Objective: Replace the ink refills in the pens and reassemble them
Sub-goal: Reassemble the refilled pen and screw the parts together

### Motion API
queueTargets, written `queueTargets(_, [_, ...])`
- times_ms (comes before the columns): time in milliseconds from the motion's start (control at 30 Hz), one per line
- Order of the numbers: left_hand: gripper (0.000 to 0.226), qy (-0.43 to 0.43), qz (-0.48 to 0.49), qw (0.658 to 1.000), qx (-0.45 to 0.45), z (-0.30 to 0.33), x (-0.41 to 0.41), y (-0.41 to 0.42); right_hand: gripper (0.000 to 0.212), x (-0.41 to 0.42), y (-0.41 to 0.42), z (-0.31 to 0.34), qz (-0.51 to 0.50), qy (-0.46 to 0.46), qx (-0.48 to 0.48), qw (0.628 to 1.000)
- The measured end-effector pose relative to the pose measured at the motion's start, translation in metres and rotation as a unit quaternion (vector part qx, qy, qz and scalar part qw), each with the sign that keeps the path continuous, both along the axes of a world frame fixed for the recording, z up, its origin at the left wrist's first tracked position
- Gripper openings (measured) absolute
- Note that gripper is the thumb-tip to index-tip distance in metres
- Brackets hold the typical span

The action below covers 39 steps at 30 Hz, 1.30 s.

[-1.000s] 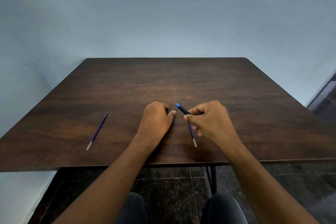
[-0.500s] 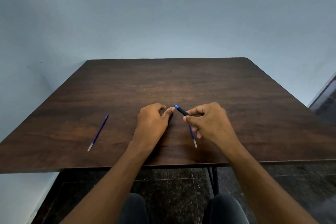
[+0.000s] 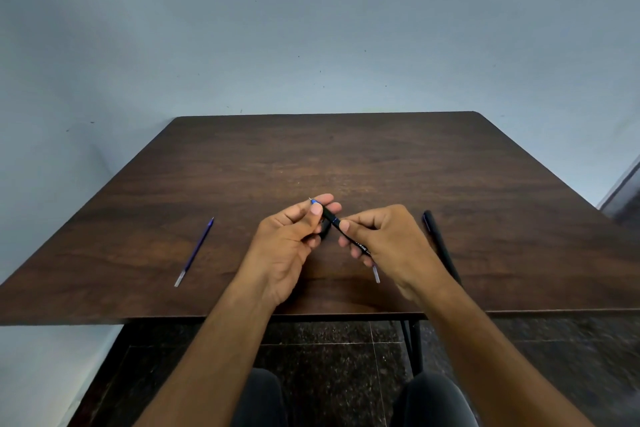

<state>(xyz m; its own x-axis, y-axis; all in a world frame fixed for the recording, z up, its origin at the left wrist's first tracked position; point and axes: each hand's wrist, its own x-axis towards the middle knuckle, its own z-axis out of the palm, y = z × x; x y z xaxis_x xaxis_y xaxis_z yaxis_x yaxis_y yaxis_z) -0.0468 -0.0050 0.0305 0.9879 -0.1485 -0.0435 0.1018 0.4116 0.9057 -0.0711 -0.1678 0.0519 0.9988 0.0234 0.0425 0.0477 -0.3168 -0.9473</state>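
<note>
We hold a black pen point(image 3: 333, 220) between both hands, raised just above the near middle of the dark wooden table point(image 3: 346, 156). Our left hand point(image 3: 289, 246) is closed around the far end of the pen, thumb and forefinger pinching it just behind the blue tip, which points away and to the left. A small dark piece sits tucked under the left fingers; we cannot tell what it is. Our right hand point(image 3: 388, 243) is closed on the nearer part of the barrel, thumb and fingertips pressed onto it where white lettering runs along the black body. A pale, translucent refill end point(image 3: 376, 274) pokes out below the right hand, toward the near edge of the table; whether it touches the tabletop we cannot tell.

A loose blue refill point(image 3: 194, 252) lies flat on the table well to the left of our hands, its writing tip pointing far and its clear end near. A second black pen point(image 3: 441, 246) lies on the table just to the right of our right hand, running from far to near, its near end hidden behind the right wrist.
</note>
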Motion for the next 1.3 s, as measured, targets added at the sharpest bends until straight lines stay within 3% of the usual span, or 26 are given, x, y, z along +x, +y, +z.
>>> queueTargets(400, [0.015,0.005,0.097,0.995,0.013,-0.002,-0.002,-0.004,0.029,0.000,0.007,-0.011,-0.012,-0.045,-0.013,0.999])
queueTargets(533, [0.010,0.010,0.127,0.992,0.015,0.000,-0.003,-0.009,0.030,-0.002,0.008,-0.011,-0.015,-0.061,-0.052,0.997])
queueTargets(633, [0.008,0.021,0.158,0.987,0.019,0.000,-0.004,-0.011,0.028,-0.006,0.011,-0.008,-0.017,-0.134,-0.128,0.983])
queueTargets(867, [0.032,0.056,0.199,0.978,0.009,0.006,-0.007,-0.013,0.023,-0.008,0.016,-0.006,-0.020,-0.184,-0.158,0.970])
queueTargets(1000, [0.033,0.032,0.146,0.988,0.037,0.008,-0.011,-0.011,0.020,-0.009,0.015,-0.006,-0.043,-0.187,-0.142,0.971])
queueTargets(1200, [0.032,-0.018,-0.019,1.000,0.000,0.007,-0.018,0.000,0.025,-0.010,0.012,-0.001,-0.038,-0.173,-0.122,0.977])
queueTargets(1300, [0.032,-0.007,-0.028,0.998,-0.048,0.005,-0.017,0.002,0.026,-0.011,0.014,0.000,-0.023,-0.156,-0.107,0.982])
